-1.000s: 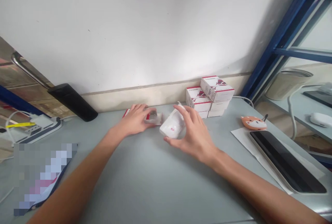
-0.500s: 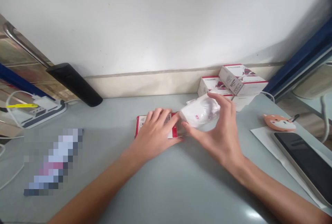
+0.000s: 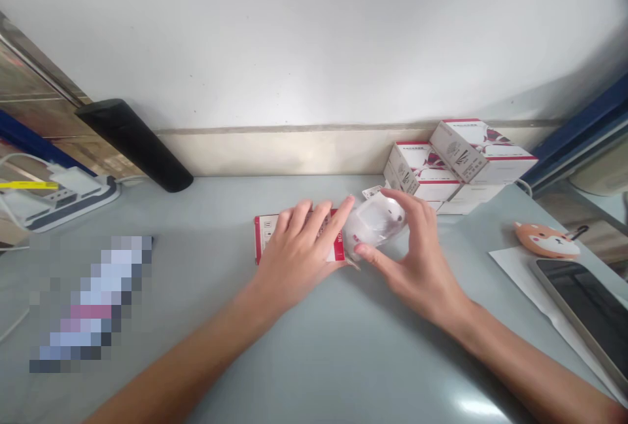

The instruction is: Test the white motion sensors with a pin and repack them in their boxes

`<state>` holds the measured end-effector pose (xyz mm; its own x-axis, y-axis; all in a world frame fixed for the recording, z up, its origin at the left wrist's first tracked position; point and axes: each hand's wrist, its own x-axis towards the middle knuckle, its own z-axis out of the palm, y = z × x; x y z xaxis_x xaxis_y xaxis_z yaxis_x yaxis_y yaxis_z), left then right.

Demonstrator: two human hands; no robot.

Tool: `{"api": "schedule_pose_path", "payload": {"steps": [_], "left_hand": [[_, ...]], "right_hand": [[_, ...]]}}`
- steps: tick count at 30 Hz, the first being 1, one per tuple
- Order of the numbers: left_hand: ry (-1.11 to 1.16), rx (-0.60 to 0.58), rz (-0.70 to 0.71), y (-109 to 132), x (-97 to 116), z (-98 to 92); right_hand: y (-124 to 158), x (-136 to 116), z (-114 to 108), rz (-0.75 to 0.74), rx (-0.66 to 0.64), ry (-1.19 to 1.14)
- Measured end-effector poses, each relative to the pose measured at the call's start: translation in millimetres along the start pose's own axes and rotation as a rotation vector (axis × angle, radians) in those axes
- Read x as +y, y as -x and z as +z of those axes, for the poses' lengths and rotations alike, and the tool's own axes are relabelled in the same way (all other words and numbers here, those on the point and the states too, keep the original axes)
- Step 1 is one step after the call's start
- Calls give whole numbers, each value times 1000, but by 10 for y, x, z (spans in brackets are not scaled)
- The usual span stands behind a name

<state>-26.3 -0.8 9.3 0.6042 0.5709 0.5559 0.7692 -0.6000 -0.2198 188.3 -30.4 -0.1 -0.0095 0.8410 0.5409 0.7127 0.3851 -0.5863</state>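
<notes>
Seeing the white packet at the end of the red-and-white box on the tabletop, I'd keep both lined up, unsquashed; the right hand's grip holds the packet, the left hand's the box.

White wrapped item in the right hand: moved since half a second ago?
Yes: the wrapped item has shifted left, farther from the stacked boxes.

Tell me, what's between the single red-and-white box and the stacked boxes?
In the head view, a white thing in clear wrapping, in the right grip, is between the single box and the stacked boxes.
</notes>
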Motion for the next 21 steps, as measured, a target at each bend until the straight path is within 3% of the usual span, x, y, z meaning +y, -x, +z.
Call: {"api": "schedule_pose_path", "payload": {"steps": [8, 16, 21], "left_hand": [[88, 20, -81, 7, 21, 51], [102, 90, -119, 2, 68, 10], [208, 201, -228, -17, 113, -8]], "right_hand": [[-92, -28, -226, -186, -148, 0], [-44, -5, -69, -122, 69, 14], [43, -65, -68, -158, 4, -159]]}}
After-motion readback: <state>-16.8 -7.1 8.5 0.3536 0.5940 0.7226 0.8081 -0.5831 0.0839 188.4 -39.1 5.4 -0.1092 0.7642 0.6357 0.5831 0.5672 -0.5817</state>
